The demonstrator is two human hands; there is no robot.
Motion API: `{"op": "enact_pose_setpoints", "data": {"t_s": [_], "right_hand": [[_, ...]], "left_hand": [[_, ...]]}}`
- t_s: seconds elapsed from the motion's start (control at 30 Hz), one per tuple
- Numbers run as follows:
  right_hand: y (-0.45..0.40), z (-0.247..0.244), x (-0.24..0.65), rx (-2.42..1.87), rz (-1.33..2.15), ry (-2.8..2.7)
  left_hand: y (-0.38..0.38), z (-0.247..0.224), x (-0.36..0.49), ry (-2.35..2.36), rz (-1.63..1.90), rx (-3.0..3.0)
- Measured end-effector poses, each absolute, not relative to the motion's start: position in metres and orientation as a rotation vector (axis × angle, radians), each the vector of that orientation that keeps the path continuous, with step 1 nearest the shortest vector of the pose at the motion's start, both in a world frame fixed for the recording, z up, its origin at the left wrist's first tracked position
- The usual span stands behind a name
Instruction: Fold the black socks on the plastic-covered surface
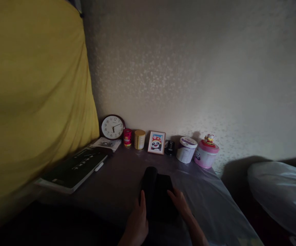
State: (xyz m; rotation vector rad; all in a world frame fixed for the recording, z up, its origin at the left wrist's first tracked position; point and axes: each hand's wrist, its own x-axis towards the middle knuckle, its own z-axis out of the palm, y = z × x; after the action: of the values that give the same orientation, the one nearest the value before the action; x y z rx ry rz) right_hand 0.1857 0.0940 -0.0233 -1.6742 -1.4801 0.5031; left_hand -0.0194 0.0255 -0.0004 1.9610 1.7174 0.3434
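Note:
A black, soft-looking rolled cloth [160, 198] lies on the dark grey tabletop in front of me, its left part a thick roll and its right part flatter. My left hand [137, 220] grips the rolled side, thumb along its near left edge. On the opposite edge, my right hand [180, 202] is closed with the thumb on top and the other fingers mostly hidden. Dim light hides the cloth's folds and its lower end.
Along the wall stand a round clock [112, 127], a red can [127, 137], a yellow tin [139, 139], a panda picture frame [156, 142], a white tub [187, 150] and a pink-lidded tub [206, 155]. A dark green board [78, 167] lies left, beside a yellow curtain [35, 89].

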Motion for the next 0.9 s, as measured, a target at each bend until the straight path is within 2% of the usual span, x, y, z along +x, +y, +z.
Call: {"op": "enact_pose_setpoints", "data": {"t_s": [0.27, 0.6, 0.77, 0.9], "right_hand": [[0.124, 0.018, 0.124, -1.479, 0.595, -1.564], [0.142, 0.007, 0.08, -1.747, 0.71, -1.713], [0.139, 0.008, 0.08, -1.588, 0.873, -1.77], [0.136, 0.008, 0.079, -1.421, 0.979, -1.793]], "left_hand": [[0.029, 0.002, -0.015, 1.778, 0.275, 1.96], [0.031, 0.0, -0.019, 1.79, 0.205, 2.002], [0.023, -0.001, -0.033, 1.78, 0.148, 2.094], [0.021, 0.003, -0.034, 1.826, 0.341, 2.244]]}}
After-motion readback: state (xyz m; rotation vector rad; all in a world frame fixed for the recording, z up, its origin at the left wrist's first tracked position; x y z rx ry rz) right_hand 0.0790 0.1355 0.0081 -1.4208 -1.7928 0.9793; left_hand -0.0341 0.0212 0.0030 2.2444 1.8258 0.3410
